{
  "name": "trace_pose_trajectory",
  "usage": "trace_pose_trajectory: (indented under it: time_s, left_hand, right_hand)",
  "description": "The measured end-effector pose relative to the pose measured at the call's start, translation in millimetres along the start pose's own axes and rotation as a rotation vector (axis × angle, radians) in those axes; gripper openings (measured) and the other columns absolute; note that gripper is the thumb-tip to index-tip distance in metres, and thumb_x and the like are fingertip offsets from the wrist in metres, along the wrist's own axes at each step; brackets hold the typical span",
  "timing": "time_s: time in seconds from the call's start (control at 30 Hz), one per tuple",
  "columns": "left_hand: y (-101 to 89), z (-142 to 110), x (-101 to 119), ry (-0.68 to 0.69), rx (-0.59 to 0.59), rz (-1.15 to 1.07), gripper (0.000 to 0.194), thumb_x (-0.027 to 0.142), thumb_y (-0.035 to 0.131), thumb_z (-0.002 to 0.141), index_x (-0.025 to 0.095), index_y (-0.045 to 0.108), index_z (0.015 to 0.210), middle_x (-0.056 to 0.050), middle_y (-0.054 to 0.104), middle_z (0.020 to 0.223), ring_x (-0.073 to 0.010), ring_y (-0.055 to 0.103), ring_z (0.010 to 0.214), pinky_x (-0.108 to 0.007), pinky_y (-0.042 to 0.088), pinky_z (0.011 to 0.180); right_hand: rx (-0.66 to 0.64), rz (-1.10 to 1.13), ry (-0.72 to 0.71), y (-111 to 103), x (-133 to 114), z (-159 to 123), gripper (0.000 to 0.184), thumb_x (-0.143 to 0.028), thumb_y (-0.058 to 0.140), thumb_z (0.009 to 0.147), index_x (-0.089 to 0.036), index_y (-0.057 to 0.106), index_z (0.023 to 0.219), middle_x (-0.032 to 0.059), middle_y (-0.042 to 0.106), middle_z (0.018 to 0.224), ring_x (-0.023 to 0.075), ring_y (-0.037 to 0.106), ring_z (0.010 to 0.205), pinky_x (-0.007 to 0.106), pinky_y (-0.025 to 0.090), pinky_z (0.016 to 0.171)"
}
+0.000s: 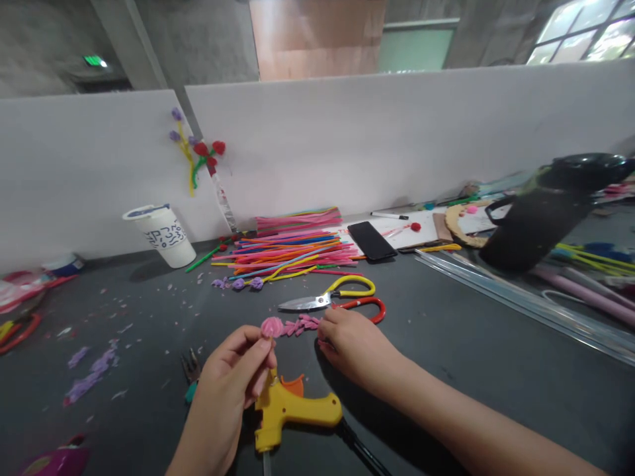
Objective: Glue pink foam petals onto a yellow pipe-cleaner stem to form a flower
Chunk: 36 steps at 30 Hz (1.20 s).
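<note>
My left hand (pixel 235 370) pinches a round pink pipe-cleaner flower bud (pixel 272 327) between thumb and fingers. Just right of it, a row of short pink pipe-cleaner pieces (pixel 300 324) lies on the dark table. At the right end of that row is my right hand (pixel 344 337), fingers curled together and touching down; what they grip, if anything, is hidden. A yellow glue gun (pixel 297 408) with an orange trigger lies below my hands, partly behind the left one. Scissors (pixel 322 301) with one yellow and one red handle rest open-bladed just beyond the right hand.
Pipe cleaners (pixel 297 251) in many colours lie behind the scissors, beside a black phone (pixel 372 240). A white cup (pixel 163 237) stands at left, a dark kettle (pixel 540 218) at right. Clear plastic rods (pixel 516 297) and purple scraps (pixel 94 373) lie about. A white partition (pixel 372 145) closes the back.
</note>
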State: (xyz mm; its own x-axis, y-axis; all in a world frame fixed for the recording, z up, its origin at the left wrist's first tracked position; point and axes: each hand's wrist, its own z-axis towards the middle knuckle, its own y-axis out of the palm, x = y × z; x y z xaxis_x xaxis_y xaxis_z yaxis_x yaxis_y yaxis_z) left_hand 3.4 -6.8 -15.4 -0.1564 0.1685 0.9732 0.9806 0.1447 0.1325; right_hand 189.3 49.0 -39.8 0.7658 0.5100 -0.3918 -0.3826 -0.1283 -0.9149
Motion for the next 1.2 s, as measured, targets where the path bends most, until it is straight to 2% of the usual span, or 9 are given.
trace_pose_trajectory:
  time_s: [0.1,0.17,0.33,0.47,0.6,0.77,0.93,1.1,1.2]
  left_hand:
    - [1.1,-0.3,-3.2,-0.016,-0.028,0.018,0.022,0.036,0.067,0.078,0.017,0.062,0.070,0.004,0.059,0.061,-0.0016,0.031,0.040,-0.015,0.022,0.040]
    - [2.6,-1.7,-4.3,-0.028,-0.054,0.023,0.019,0.035,0.065,0.080,0.017,0.064,0.074,0.004,0.059,0.059,-0.0025,0.034,0.041,-0.014,0.024,0.040]
    - [7.9,-7.8,-4.2,-0.104,-0.154,-0.094,0.012,0.029,0.064,0.082,0.017,0.066,0.080,0.001,0.064,0.056,-0.0063,0.051,0.047,-0.015,0.039,0.050]
    - [10.1,-9.6,-3.3,-0.159,-0.167,-0.264,0.007,0.023,0.065,0.082,0.017,0.066,0.080,-0.002,0.070,0.067,-0.0109,0.061,0.061,-0.020,0.048,0.061]
    - [10.0,-9.3,-4.5,-0.172,-0.188,-0.267,0.007,0.022,0.065,0.083,0.016,0.067,0.080,-0.003,0.071,0.071,-0.0111,0.062,0.062,-0.020,0.048,0.061]
    - [11.3,-8.3,-5.0,-0.163,-0.163,-0.267,0.006,0.020,0.067,0.080,0.015,0.069,0.079,-0.004,0.072,0.074,-0.0122,0.065,0.067,-0.020,0.051,0.066]
    - [13.2,-9.6,-0.2,-0.156,-0.122,-0.340,0.004,0.019,0.071,0.075,0.015,0.071,0.075,-0.003,0.071,0.068,-0.0113,0.066,0.064,-0.018,0.053,0.064]
    - [13.5,-10.0,0.5,-0.117,-0.095,-0.336,0.003,0.017,0.070,0.076,0.015,0.072,0.077,-0.002,0.072,0.072,-0.0116,0.066,0.068,-0.018,0.054,0.068]
    - [12.9,-9.8,-1.9,-0.127,-0.098,-0.310,0.004,0.020,0.071,0.075,0.016,0.071,0.077,-0.003,0.072,0.071,-0.0118,0.066,0.065,-0.019,0.054,0.066]
  right_hand:
    - [0.012,0.126,0.028,3.8,-3.5,2.2,0.016,-0.003,0.051,0.080,-0.012,0.062,0.073,0.0116,0.063,0.082,0.0208,0.057,0.078,0.030,0.040,0.069]
    - [0.009,0.270,0.042,-1.1,-8.3,0.0,0.015,-0.003,0.051,0.078,-0.013,0.061,0.075,0.0078,0.063,0.078,0.0183,0.057,0.073,0.028,0.041,0.065]
    - [-0.081,0.731,0.039,-15.0,-25.3,-9.4,0.011,-0.008,0.051,0.077,-0.018,0.056,0.075,-0.0029,0.059,0.066,0.0112,0.057,0.061,0.020,0.044,0.057]
    - [-0.094,0.982,0.073,-15.8,-32.1,-11.2,0.007,-0.013,0.050,0.079,-0.019,0.051,0.083,-0.0037,0.059,0.069,0.0106,0.059,0.063,0.021,0.047,0.060]
    - [-0.102,1.167,0.081,-15.8,-32.2,-11.5,0.013,-0.017,0.055,0.079,-0.020,0.047,0.088,-0.0031,0.062,0.074,0.0113,0.061,0.070,0.024,0.047,0.067]
    - [-0.031,1.201,0.062,-14.7,-31.0,-12.7,0.014,-0.016,0.059,0.078,-0.020,0.051,0.089,-0.0031,0.061,0.075,0.0123,0.060,0.072,0.026,0.045,0.069]
    - [-0.045,1.370,0.197,-12.6,-31.2,-11.9,0.024,-0.027,0.070,0.072,-0.019,0.054,0.089,-0.0032,0.060,0.074,0.0120,0.059,0.069,0.026,0.044,0.068]
    - [-0.056,1.389,0.258,-10.4,-33.3,-10.6,0.023,-0.035,0.071,0.070,-0.015,0.059,0.071,-0.0022,0.058,0.065,0.0110,0.054,0.061,0.026,0.043,0.066]
    - [0.010,1.343,0.245,-14.7,-36.1,-11.5,0.020,-0.033,0.067,0.072,-0.017,0.058,0.067,-0.0034,0.056,0.064,0.0102,0.051,0.061,0.025,0.040,0.063]
